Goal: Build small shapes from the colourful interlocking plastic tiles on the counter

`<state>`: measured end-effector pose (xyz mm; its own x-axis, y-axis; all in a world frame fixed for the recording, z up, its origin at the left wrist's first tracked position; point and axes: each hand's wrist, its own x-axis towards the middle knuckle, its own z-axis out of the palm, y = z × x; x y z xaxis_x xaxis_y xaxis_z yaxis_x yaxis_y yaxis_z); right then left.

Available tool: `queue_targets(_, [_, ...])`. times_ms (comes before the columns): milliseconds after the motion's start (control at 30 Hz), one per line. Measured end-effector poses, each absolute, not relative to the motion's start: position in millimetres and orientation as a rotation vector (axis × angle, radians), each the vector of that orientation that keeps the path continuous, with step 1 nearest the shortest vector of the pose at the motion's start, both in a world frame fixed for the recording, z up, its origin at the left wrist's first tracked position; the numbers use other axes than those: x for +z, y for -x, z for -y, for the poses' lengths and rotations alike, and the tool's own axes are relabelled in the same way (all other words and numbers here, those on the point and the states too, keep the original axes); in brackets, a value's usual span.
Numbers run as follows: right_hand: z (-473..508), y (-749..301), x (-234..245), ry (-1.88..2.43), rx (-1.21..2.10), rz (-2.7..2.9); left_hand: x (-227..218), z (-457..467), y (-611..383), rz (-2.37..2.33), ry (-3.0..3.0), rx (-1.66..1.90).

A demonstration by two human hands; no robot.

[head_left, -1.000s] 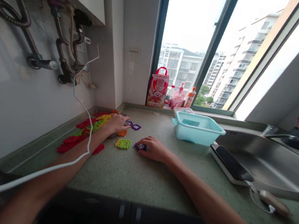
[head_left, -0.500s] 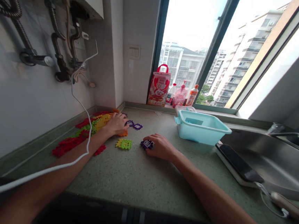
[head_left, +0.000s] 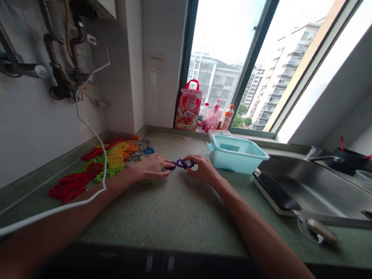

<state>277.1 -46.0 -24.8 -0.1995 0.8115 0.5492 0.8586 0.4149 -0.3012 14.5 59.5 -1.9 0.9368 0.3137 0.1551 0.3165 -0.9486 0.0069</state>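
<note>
A knobbly purple plastic snap-together tile (head_left: 181, 163) is held pinched between the right hand (head_left: 204, 169) and left hand (head_left: 152, 168), both gripping, right over the speckled green stone countertop (head_left: 166, 216).

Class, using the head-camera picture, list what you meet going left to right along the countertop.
Multicoloured plastic puzzle pieces, left hand, purple plastic pieces, right hand, turquoise plastic tub, stainless steel sink.
</note>
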Motion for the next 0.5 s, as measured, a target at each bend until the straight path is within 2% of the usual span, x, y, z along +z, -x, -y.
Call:
queue_targets(200, [22.8, -268.7, -44.5, 1.47, -0.063, 1.944, 3.5, -58.3, -11.5, 0.341, 3.15, -0.317])
queue_targets(300, [18.2, -263.1, -49.3, 1.523, 0.028, 2.0, 13.9, -90.6, -9.0, 0.691, 3.044, -0.411])
queue_targets(400, [19.7, -260.0, -48.9, 1.561, 0.051, 1.999, 25.5, -134.3, -10.7, 1.106, 2.829, -0.357])
queue_targets(500, [21.9, -259.5, -45.7, 1.604, 0.017, 1.989, 29.4, -167.4, -18.6, 1.15, 2.762, -0.389])
